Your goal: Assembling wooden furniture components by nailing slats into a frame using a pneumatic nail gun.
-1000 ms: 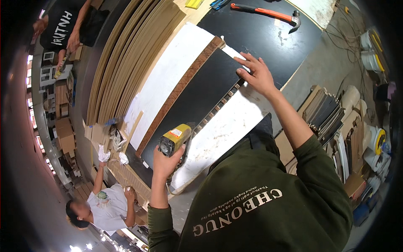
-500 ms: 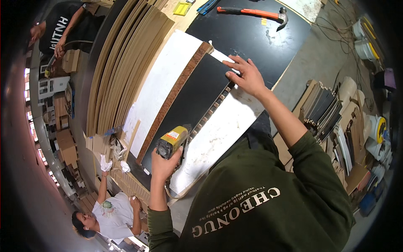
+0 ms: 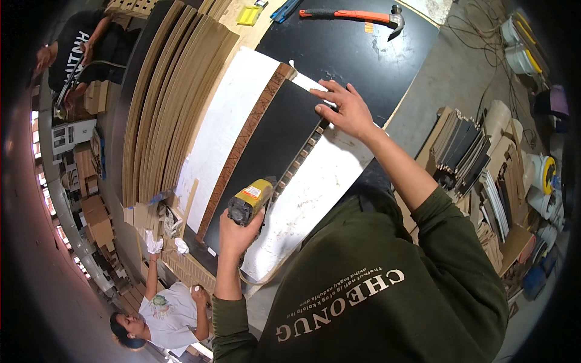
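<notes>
My left hand is wrapped round the handle of a yellow and black nail gun. The tool's nose sits at the near edge of a long black panel, beside a strip of small wooden blocks. A brown strip with dark zigzag marks borders the panel's far edge. Toward the panel's right end, my right hand lies with fingers spread over the edge and the end of the block strip. White board shows beneath the panel.
An orange-handled hammer lies on the black tabletop. Curved brown boards are stacked at the left. An air hose hangs below the nail gun. Two other people work at the left; offcuts stand at the right.
The nail gun has shifted slightly along the block strip toward my right hand. My right hand keeps its place on the panel. The whole view has moved a little.
</notes>
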Tool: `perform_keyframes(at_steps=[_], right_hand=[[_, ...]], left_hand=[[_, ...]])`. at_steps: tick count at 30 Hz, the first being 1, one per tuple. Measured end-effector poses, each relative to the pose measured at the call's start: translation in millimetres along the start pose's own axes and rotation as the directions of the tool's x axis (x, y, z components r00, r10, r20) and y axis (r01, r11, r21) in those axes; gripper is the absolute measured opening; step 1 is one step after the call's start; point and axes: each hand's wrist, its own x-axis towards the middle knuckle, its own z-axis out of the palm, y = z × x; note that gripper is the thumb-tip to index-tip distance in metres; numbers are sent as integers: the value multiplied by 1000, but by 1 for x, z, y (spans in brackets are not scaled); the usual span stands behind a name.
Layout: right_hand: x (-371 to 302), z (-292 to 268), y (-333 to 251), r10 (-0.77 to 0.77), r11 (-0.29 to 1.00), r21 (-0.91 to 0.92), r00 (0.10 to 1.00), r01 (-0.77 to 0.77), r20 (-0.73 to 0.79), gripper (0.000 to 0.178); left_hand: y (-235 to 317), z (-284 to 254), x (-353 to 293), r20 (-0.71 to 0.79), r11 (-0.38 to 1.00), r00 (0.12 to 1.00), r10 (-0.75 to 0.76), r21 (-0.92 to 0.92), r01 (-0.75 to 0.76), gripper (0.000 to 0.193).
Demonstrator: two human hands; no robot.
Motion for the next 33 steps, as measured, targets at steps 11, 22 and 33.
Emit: perform_keyframes(at_steps=[11,22,33], right_hand=[[0,-3,-3,30,1000,-2,999,-30,43,41],[6,-10,-4,35,995,96,998,-40,49,35],[10,-13,4,13,980,198,996,-31,94,33]], left_hand=[[19,1,10,89,990,996,-6,-142,18,31],[23,7,17,43,998,997,59,-9,-59,30],[52,9,21,98,990,995,-19,-139,32,31]])
